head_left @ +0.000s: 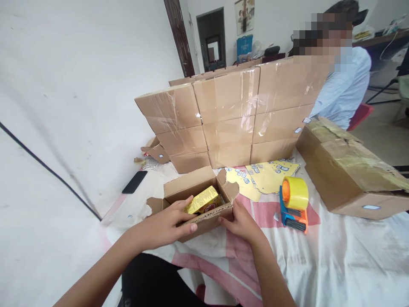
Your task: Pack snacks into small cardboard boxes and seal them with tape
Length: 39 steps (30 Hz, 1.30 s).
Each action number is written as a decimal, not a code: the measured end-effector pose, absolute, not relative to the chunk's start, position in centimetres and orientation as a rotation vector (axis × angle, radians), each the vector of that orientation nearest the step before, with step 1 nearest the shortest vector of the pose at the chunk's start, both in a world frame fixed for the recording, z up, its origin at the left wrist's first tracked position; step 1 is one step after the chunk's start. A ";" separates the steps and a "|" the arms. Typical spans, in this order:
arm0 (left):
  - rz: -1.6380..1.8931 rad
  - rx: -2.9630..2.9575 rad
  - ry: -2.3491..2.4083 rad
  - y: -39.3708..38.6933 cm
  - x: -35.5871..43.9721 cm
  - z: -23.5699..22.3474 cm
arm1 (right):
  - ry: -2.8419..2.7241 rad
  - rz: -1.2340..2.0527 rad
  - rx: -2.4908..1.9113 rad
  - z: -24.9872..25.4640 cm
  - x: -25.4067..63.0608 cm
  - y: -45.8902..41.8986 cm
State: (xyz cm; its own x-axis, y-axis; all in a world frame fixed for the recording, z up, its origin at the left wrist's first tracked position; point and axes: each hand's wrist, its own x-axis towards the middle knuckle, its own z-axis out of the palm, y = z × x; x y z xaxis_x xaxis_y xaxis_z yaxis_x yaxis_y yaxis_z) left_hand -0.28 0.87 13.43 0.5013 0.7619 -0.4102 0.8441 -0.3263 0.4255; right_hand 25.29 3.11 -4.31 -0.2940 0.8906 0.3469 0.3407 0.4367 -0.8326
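In front of me on the cloth stands a small open cardboard box (204, 226) with its flaps raised. Inside it a shiny yellow box (202, 200) lies tilted, its upper side showing. My left hand (171, 224) reaches over the near wall, fingers closed against the left end of the yellow box; its thumb rests outside along the wall's rim. Part of those fingers is hidden inside. My right hand (241, 221) grips the cardboard box at its near right corner, thumb on the front wall and the other fingers around the side.
Taped cartons (226, 115) stand stacked behind the box. Yellow paper sheets (271, 175) lie before them. To the right are a tape dispenser (294, 204) with yellow tape and a larger carton (354, 170). A black phone (134, 182) lies left. A person (345, 85) sits behind the stack.
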 end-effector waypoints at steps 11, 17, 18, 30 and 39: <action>-0.216 2.321 1.333 1.9 0.2 14.3 | -1.835 0.839 -1.082 -4.5 25.4 2.9; -0.117 2.223 1.402 2.3 -1.1 13.4 | -1.827 0.839 -1.089 -3.8 25.4 2.5; -0.123 2.220 1.395 2.4 -1.2 13.3 | -1.826 0.845 -1.087 -3.7 25.5 2.4; -0.184 2.089 1.431 3.4 -0.3 14.0 | -1.820 0.884 -1.141 -3.7 25.4 2.4; -0.112 2.118 1.399 3.1 -0.9 13.6 | -1.822 0.865 -1.109 -4.0 25.1 2.6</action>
